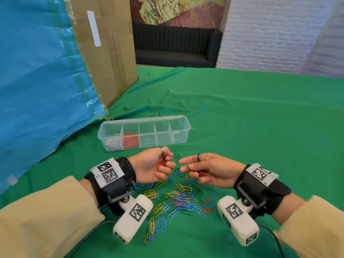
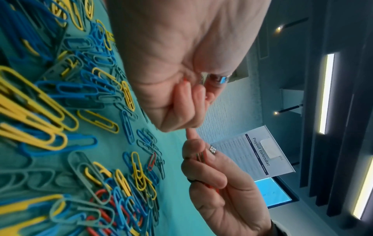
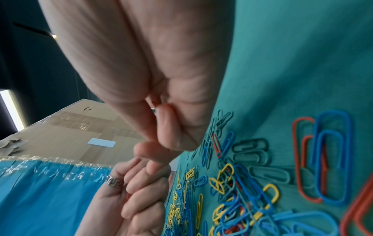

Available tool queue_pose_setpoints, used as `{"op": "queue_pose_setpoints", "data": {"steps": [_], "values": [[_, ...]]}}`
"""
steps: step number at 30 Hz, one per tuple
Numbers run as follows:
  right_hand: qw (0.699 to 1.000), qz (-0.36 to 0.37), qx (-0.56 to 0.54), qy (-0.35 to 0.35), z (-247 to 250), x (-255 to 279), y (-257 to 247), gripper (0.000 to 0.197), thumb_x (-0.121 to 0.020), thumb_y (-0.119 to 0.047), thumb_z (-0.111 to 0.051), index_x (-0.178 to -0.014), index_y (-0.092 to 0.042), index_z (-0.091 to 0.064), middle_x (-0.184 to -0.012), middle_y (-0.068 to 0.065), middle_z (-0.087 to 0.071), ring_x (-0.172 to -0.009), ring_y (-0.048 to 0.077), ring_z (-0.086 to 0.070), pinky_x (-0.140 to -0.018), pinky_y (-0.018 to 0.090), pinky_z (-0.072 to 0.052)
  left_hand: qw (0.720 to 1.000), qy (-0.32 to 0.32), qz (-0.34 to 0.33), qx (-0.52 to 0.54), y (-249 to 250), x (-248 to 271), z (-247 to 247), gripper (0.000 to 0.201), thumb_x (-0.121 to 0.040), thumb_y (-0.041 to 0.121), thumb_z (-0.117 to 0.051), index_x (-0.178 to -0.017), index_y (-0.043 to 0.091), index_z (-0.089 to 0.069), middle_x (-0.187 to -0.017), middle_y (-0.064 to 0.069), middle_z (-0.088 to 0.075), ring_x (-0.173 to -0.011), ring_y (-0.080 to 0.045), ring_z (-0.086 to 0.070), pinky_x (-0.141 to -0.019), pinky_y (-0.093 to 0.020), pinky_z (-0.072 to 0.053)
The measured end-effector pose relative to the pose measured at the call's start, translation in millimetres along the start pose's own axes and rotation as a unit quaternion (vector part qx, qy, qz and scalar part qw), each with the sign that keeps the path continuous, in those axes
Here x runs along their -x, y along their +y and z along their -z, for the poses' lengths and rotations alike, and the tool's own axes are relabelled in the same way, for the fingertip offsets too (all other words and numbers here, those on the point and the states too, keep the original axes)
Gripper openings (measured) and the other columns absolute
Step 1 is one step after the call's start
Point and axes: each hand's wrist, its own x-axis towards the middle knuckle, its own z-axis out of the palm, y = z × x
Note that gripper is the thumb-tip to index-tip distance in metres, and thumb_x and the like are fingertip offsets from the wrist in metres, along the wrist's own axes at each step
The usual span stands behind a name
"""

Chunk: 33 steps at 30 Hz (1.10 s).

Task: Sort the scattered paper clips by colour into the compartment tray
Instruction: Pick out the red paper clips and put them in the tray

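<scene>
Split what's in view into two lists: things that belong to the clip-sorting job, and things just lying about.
Belongs to the job:
- clear plastic compartment tray, white and red clips already in it
- scattered pile of blue, yellow, green and red paper clips
- left hand, gripping red clips
- right hand, holding red clips, pinching a green one

Lying about:
- large brown cardboard box
- blue plastic sheet
- black sofa

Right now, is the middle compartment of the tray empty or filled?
Empty. The compartment tray shows white clips and red clips only in its two leftmost sections.

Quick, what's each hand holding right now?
Left hand: curled round red paper clips.
Right hand: holding red clips, pinching a green clip.
</scene>
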Motion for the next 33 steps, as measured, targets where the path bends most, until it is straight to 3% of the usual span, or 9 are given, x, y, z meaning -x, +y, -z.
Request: {"op": "queue_pose_setpoints", "data": {"steps": [3,5,9,16,19,23,28,31,33], "values": [[1.0,0.008,0.023,-0.006,-3.3,0.2,-0.5,0.021,-0.095,0.004,-0.038,-0.11,-0.003,-0.051,-0.083,0.007,-0.068,-0.049,0.007,-0.048,-0.034,0.012,-0.028,0.999,0.017,0.015,-0.023,-2.5,0.2,-1.5,0.026,-0.096,0.017,-0.032,-0.072,0.013,-0.039,-0.053,0.005,-0.03,-0.036,-0.005,-0.027,-0.032,-0.013,-0.018],[0.999,0.014,0.043,-0.013,-5.4,0.2,-0.4,0.021,-0.096,0.003,-0.037,-0.111,-0.003,-0.05,-0.085,0.007,-0.067,-0.05,0.006,-0.048,-0.035,0.011,-0.027,0.993,0.052,-0.003,-0.11,-4.9,0.6,-4.3,0.027,-0.1,0.018,-0.031,-0.077,0.013,-0.044,-0.052,0.007,-0.025,-0.036,-0.004,-0.021,-0.032,-0.013,-0.017],[0.995,0.029,0.096,-0.01,-9.1,-0.9,2.2,0.021,-0.098,0.003,-0.034,-0.113,-0.004,-0.047,-0.088,0.008,-0.063,-0.048,0.005,-0.046,-0.037,0.01,-0.026,0.94,0.121,-0.058,-0.315,-9.6,0.3,-14.3,0.02,-0.094,0.027,-0.053,-0.079,0.016,-0.047,-0.051,0.008,-0.024,-0.038,-0.004,-0.017,-0.035,-0.015,-0.014],[0.992,0.051,0.119,0.008,-7.7,-2.2,4.5,0.023,-0.098,0.004,-0.035,-0.118,-0.002,-0.041,-0.087,0.011,-0.06,-0.046,0.004,-0.048,-0.036,0.011,-0.027,0.906,0.147,-0.123,-0.378,-14.5,-5.3,-10.2,0.009,-0.086,0.019,-0.066,-0.079,0.021,-0.06,-0.056,0.003,-0.028,-0.042,-0.008,-0.022,-0.039,-0.018,-0.016],[0.993,0.055,0.106,0.007,-7.5,-1.6,3.7,0.022,-0.097,0.004,-0.034,-0.117,-0.002,-0.04,-0.072,0.011,-0.056,-0.044,0.005,-0.048,-0.035,0.012,-0.025,0.86,0.131,-0.209,-0.446,-13.8,-4.9,-6.0,0.01,-0.081,0.02,-0.071,-0.077,0.024,-0.062,-0.052,0.005,-0.028,-0.046,-0.009,-0.022,-0.045,-0.023,-0.019],[0.996,0.048,0.072,-0.017,-10.0,-0.5,1.5,0.019,-0.097,0.006,-0.033,-0.109,-0.004,-0.043,-0.063,0.002,-0.066,-0.046,0.006,-0.049,-0.034,0.011,-0.023,0.8,0.104,-0.263,-0.529,-8.8,-1.7,-2.4,0.013,-0.08,0.026,-0.072,-0.075,0.029,-0.061,-0.049,0.009,-0.026,-0.047,-0.008,-0.022,-0.049,-0.023,-0.018],[0.996,0.029,0.082,-0.001,-2.0,-2.0,1.3,0.022,-0.095,0.007,-0.036,-0.11,-0.003,-0.049,-0.084,0.013,-0.062,-0.045,0.007,-0.048,-0.034,0.012,-0.026,0.77,0.096,-0.273,-0.569,-1.0,8.9,3.5,0.014,-0.08,0.027,-0.071,-0.074,0.03,-0.059,-0.046,0.008,-0.025,-0.047,-0.008,-0.022,-0.047,-0.019,-0.018],[0.993,0.024,0.115,0.027,6.0,-1.9,-2.2,0.027,-0.095,0.007,-0.031,-0.1,-0.006,-0.055,-0.071,0.002,-0.05,-0.04,0.004,-0.034,-0.034,0.012,-0.021,0.749,0.16,-0.256,-0.59,7.7,13.7,15.8,0.015,-0.082,0.024,-0.069,-0.074,0.027,-0.057,-0.039,0.01,-0.032,-0.041,-0.005,-0.028,-0.046,-0.018,-0.021],[0.978,0.026,0.202,0.052,9.5,-2.1,-5.6,0.032,-0.095,0.003,-0.029,-0.093,-0.01,-0.057,-0.062,-0.002,-0.038,-0.039,0.003,-0.024,-0.035,0.013,-0.017,0.726,0.202,-0.225,-0.617,12.7,14.8,25.4,0.012,-0.085,0.023,-0.066,-0.079,0.025,-0.055,-0.047,0.01,-0.035,-0.042,-0.003,-0.03,-0.047,-0.019,-0.023]]}}
